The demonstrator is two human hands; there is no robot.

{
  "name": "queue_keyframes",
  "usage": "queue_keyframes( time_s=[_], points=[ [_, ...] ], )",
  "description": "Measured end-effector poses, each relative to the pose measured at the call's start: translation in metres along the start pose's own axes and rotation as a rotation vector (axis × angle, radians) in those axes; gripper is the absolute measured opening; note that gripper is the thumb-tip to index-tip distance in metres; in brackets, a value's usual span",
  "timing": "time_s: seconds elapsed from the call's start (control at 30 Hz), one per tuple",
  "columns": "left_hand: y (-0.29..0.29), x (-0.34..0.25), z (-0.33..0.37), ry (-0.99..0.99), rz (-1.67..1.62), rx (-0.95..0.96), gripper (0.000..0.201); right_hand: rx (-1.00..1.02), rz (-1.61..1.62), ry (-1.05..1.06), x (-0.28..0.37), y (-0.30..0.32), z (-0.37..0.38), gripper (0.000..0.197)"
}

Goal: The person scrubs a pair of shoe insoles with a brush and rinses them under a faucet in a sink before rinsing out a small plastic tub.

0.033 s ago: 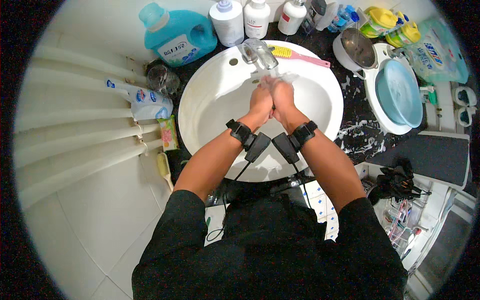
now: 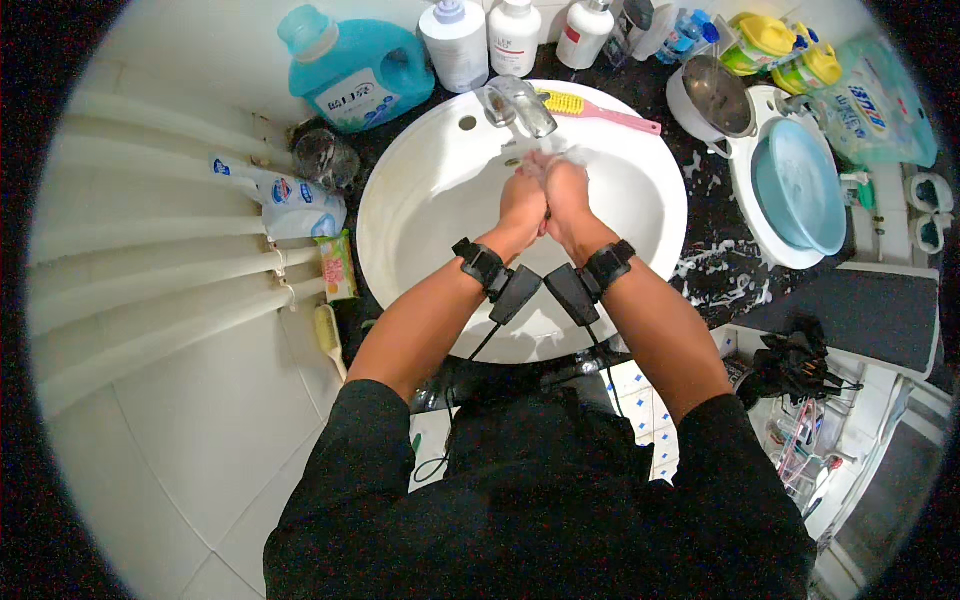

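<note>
Both my hands are together over the white sink (image 2: 630, 235), just below the spout of the metal faucet (image 2: 522, 106). My left hand (image 2: 522, 207) is closed and pressed against my right hand (image 2: 567, 193), which is closed too. Around the fingertips shows a pale, shiny, see-through patch; whether it is running water or a clear thing being held, I cannot make out. Most of the fingers are hidden behind the backs of the hands. Behind the faucet, a pink brush (image 2: 615, 120) with yellow bristles lies on the sink rim.
A blue detergent jug (image 2: 365, 75) and white bottles (image 2: 460, 50) line the back. To the right are a white pot (image 2: 695, 105), a light-blue basin (image 2: 800, 190) and foam on the black counter (image 2: 715, 215). A soft pack (image 2: 300, 208) and a brush (image 2: 326, 330) lie left.
The shiny patch by the fingertips has slightly changed shape. My hands and arms are in nearly the same place.
</note>
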State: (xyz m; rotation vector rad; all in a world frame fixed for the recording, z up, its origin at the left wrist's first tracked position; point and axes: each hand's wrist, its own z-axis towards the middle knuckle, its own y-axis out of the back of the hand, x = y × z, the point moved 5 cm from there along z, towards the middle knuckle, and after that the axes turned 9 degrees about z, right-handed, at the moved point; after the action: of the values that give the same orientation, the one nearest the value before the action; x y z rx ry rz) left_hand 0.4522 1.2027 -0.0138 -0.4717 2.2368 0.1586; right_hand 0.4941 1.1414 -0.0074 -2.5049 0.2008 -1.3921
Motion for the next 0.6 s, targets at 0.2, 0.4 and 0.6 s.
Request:
queue_keyframes(
  time_s=[0.2, 0.4, 0.6],
  points=[
    [0.006, -0.012, -0.005, -0.095, 0.285, -0.024, 0.043, 0.012, 0.254, -0.096, 0.01, -0.011, -0.01, 0.016],
    [0.005, -0.026, 0.004, -0.488, 0.542, -0.111, 0.043, -0.006, 0.096, 0.068, -0.004, 0.001, 0.024, 0.017],
    [0.002, -0.036, 0.008, -0.216, 0.479, -0.048, 0.045, -0.075, -0.061, 0.022, 0.032, -0.009, 0.001, 0.024]
  ],
)
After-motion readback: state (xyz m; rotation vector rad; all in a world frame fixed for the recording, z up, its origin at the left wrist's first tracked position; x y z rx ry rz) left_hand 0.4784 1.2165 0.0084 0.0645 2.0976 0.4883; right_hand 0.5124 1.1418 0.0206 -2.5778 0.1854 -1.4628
